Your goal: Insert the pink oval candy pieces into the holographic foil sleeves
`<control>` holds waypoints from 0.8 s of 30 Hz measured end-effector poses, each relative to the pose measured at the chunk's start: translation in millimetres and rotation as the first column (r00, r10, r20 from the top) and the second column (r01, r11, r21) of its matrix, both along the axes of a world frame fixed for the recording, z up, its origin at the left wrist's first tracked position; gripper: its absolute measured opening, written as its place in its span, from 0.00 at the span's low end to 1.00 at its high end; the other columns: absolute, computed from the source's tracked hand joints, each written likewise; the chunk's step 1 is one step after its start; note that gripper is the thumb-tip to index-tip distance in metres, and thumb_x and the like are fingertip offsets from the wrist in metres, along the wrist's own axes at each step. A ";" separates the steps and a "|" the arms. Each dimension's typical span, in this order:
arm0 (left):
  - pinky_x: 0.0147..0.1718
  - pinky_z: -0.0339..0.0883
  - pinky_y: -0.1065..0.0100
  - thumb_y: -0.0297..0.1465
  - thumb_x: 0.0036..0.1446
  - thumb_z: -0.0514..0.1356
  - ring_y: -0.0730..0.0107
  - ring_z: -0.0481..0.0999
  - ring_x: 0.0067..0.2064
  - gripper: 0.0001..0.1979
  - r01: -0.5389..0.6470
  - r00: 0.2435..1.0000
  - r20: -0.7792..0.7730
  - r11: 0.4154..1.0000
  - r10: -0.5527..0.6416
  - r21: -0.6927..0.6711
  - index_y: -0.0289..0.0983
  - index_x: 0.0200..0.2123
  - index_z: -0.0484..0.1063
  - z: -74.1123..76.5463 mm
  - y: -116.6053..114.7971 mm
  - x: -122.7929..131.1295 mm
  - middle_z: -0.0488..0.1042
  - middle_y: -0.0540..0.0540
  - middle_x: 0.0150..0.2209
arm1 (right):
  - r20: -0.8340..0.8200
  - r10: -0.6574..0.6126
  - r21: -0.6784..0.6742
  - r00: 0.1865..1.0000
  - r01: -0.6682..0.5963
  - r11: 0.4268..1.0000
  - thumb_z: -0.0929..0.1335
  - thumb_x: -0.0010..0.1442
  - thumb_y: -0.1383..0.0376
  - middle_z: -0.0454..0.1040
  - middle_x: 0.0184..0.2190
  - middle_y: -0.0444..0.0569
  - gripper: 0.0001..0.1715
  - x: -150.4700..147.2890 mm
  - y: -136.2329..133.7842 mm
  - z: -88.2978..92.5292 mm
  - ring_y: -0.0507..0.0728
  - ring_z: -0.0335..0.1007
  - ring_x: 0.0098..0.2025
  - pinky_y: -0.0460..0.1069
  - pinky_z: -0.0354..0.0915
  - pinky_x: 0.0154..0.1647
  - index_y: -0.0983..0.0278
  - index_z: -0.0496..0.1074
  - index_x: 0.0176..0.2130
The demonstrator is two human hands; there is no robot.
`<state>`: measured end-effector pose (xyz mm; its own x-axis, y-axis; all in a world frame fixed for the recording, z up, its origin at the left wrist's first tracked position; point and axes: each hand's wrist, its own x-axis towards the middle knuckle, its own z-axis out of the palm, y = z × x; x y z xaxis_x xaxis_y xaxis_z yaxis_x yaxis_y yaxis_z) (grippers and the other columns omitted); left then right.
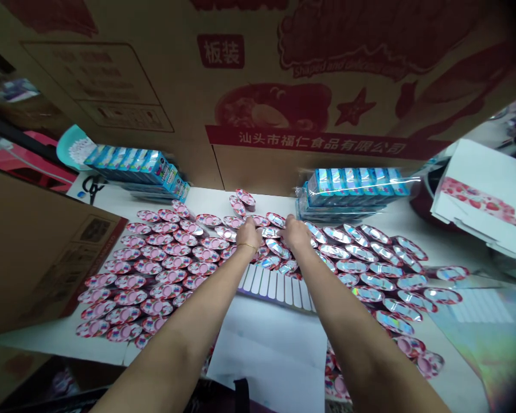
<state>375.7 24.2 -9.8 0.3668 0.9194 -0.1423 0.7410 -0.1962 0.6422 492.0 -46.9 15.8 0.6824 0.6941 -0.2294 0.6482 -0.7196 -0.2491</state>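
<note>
Both arms stretch forward over a mass of small oval-topped containers [175, 262] with pink, red and white ends. My left hand [248, 234] is closed, its fingertips down among the containers at the middle of the table. A short gap to the right, my right hand [296, 232] is also closed, touching the containers there. What the fingers pinch is hidden behind the hands. Between them lie a few shiny-ended containers [277, 248]. Closer to me, a sheet of long white label strips [279, 285] rests above blank white paper [270, 338].
A big printed carton [266, 160] walls off the back. Wrapped blue boxes stand at left [133, 163] and right [352, 186]. Black scissors [92, 187] lie by a turquoise bowl [66, 150]. Another carton [38, 246] stands left; a white box [481, 189] sits right.
</note>
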 end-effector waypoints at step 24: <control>0.43 0.52 0.62 0.36 0.47 0.62 0.64 0.60 0.47 0.08 0.643 0.763 -0.086 0.741 -0.640 0.193 0.38 0.26 0.69 -1.4 -120.4 -22.4 0.66 0.48 0.43 | 0.273 0.347 0.239 0.897 -0.412 0.879 0.59 0.60 0.64 0.69 0.43 0.52 0.16 -9.2 -216.5 -43.2 0.58 0.61 0.44 0.52 0.59 0.46 0.61 0.69 0.45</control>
<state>353.3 -96.1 -11.2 0.8798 0.4754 0.0072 0.4009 -0.7500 0.5261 482.8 -263.4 -27.4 0.3623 0.9218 0.1382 0.9176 -0.3266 -0.2267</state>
